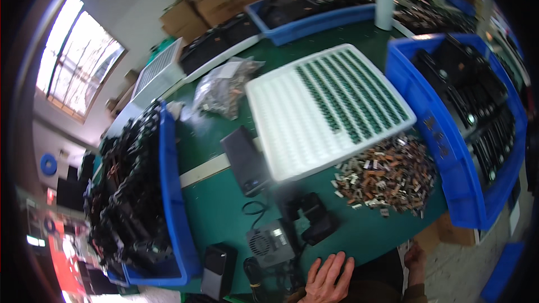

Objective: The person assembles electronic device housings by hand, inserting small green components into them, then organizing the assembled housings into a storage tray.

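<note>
My left hand (328, 280) lies palm down at the near edge of the green table, its fingers stretched and holding nothing. Off the table's edge to the right, my right hand (415, 256) hangs low with its fingers curled in; whether anything is inside them is hidden. Just beyond the left hand sit a black plastic part (310, 219) with a cut-out and a grey device (271, 243) with a round grille. Cables (252, 272) trail beside the device. Farther off, a white tray (281, 129) holds rows of small green pieces on its right side, next to a heap of small metal and brown parts (390, 175).
Blue bins full of black parts flank me, one on the left (175, 207) and one on the right (443, 151). A dark upright box (245, 160), a smaller black box (219, 271) and a clear plastic bag (224, 87) stand about. At the back are a blue tray (323, 27) and white cylinder (385, 3).
</note>
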